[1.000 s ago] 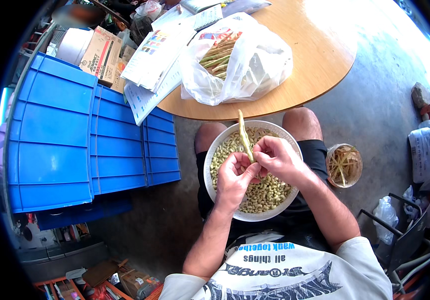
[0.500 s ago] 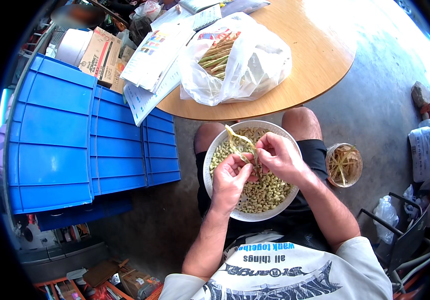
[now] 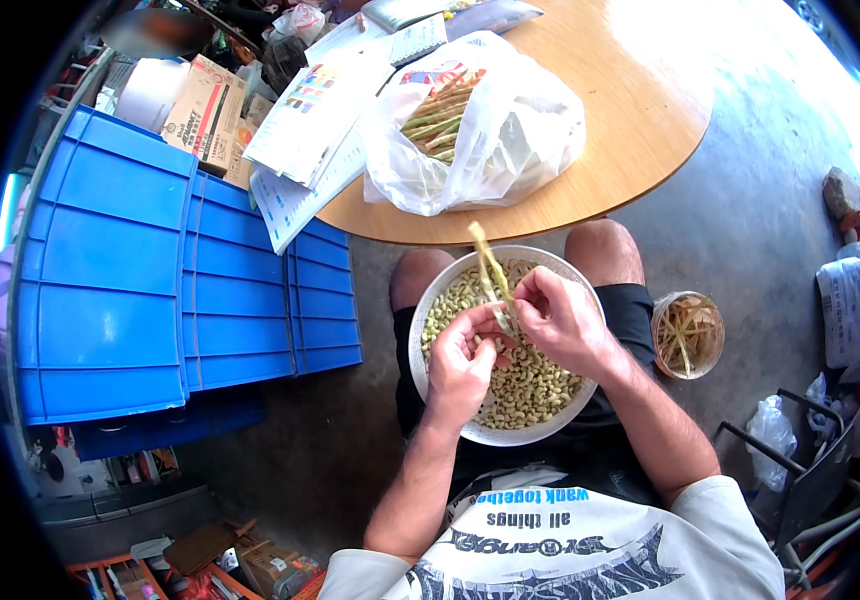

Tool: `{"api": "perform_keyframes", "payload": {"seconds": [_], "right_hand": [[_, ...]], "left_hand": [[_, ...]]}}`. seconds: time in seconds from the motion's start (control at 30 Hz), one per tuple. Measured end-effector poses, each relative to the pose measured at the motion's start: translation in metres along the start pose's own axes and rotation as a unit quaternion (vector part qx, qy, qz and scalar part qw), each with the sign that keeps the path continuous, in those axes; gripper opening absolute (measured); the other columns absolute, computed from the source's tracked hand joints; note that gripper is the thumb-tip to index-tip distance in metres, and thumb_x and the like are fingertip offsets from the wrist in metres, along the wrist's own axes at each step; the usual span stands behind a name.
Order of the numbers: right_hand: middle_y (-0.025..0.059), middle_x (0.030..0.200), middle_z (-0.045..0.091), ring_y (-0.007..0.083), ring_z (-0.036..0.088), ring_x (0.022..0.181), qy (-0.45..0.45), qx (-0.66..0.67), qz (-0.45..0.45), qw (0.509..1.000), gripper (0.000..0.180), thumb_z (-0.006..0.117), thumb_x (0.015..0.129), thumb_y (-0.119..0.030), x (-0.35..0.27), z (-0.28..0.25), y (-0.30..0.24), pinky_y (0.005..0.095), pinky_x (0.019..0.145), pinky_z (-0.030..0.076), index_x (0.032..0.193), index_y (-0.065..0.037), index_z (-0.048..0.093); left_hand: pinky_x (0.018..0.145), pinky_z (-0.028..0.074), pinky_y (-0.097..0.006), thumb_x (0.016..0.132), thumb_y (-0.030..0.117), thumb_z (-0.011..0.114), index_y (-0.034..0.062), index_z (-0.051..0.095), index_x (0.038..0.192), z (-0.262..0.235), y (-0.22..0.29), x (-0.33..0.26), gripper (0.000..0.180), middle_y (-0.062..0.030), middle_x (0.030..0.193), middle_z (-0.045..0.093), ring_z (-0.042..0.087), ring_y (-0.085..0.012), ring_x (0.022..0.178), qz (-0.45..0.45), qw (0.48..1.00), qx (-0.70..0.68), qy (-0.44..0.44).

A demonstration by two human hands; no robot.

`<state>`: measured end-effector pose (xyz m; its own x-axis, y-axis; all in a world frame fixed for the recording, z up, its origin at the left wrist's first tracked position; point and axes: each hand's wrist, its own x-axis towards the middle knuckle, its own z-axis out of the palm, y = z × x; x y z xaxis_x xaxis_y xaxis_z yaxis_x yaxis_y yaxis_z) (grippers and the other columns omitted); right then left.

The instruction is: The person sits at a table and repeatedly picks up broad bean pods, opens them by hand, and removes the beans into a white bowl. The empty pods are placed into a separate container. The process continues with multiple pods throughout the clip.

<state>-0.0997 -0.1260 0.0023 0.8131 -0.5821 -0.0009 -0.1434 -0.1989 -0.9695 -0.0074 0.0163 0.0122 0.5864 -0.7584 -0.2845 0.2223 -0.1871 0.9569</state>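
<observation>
A split, yellowish bean pod (image 3: 491,268) stands up between my hands, its upper end pointing toward the table. My right hand (image 3: 562,318) pinches the pod from the right. Curled below and to the left, my left hand (image 3: 462,365) holds its lower part, with fingertips partly hidden. Both hands are over a white perforated basket (image 3: 418,372) on my lap. Many pale green shelled beans (image 3: 525,395) cover the basket's bottom.
A round wooden table (image 3: 640,120) stands ahead, bearing papers (image 3: 300,120) and a white plastic bag (image 3: 530,140) of long unshelled pods (image 3: 442,118). Right of my knee, a tub (image 3: 688,370) contains empty pods. Blue crates (image 3: 110,270) line the left; a folding chair (image 3: 795,470) is at right.
The pod has swung more upright, and its loose end has shifted right. My left fingers have spread slightly around its lower part, while my right hand stays in nearly the same place.
</observation>
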Motion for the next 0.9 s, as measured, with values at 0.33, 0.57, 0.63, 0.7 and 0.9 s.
{"api": "perform_keyframes", "payload": {"seconds": [0.33, 0.57, 0.63, 0.7, 0.9], "right_hand": [[0.0071, 0.075, 0.064, 0.0120, 0.060, 0.065, 0.055, 0.077, -0.035, 0.995, 0.003, 0.055, 0.090, 0.002, -0.003, -0.055, -0.005, 0.0271, 0.059, 0.051, 0.089, 0.003, 0.058], [0.0006, 0.074, 0.057, 0.0056, 0.054, 0.063, 0.234, 0.045, 0.050, 0.970, 0.004, 0.052, 0.093, 0.001, -0.060, -0.136, 0.036, 0.0208, 0.055, 0.045, 0.090, 0.000, 0.054], [0.0006, 0.073, 0.057, 0.0057, 0.054, 0.061, 0.271, 0.007, 0.077, 0.959, 0.004, 0.053, 0.094, 0.000, -0.079, -0.157, 0.078, 0.0211, 0.053, 0.045, 0.090, 0.000, 0.055], [0.0025, 0.069, 0.058, 0.0078, 0.057, 0.057, 0.303, -0.058, 0.119, 0.944, 0.006, 0.053, 0.093, -0.001, -0.100, -0.172, 0.127, 0.0237, 0.050, 0.047, 0.087, -0.001, 0.055], [0.0083, 0.060, 0.059, 0.0180, 0.060, 0.050, 0.244, -0.131, 0.334, 0.901, 0.012, 0.054, 0.079, -0.010, -0.169, -0.185, 0.290, 0.0332, 0.049, 0.049, 0.073, -0.001, 0.055]], "left_hand": [[0.086, 0.055, -0.029, 0.091, -0.009, 0.047, -0.0031, 0.059, 0.121, -0.009, 0.022, -0.005, 0.033, -0.0120, 0.116, 0.065, 0.062, -0.0174, 0.111, 0.064, 0.993, 0.099, -0.003], [0.078, 0.053, -0.027, 0.093, -0.003, 0.053, -0.0004, 0.063, 0.107, -0.030, 0.033, 0.013, 0.018, -0.0085, 0.104, 0.067, 0.063, -0.0137, 0.097, 0.128, 0.986, 0.094, 0.060], [0.076, 0.052, -0.026, 0.093, -0.002, 0.053, 0.0000, 0.063, 0.106, -0.032, 0.040, 0.016, 0.016, -0.0079, 0.102, 0.067, 0.063, -0.0128, 0.094, 0.141, 0.984, 0.082, 0.074], [0.076, 0.052, -0.025, 0.094, -0.003, 0.053, 0.0001, 0.063, 0.104, -0.038, 0.041, 0.022, 0.015, -0.0063, 0.101, 0.067, 0.063, -0.0107, 0.091, 0.167, 0.980, 0.078, 0.075], [0.075, 0.051, -0.024, 0.094, -0.003, 0.053, -0.0009, 0.062, 0.104, -0.044, 0.066, 0.038, 0.014, -0.0068, 0.100, 0.067, 0.063, -0.0111, 0.091, 0.219, 0.968, 0.088, 0.089]]}}
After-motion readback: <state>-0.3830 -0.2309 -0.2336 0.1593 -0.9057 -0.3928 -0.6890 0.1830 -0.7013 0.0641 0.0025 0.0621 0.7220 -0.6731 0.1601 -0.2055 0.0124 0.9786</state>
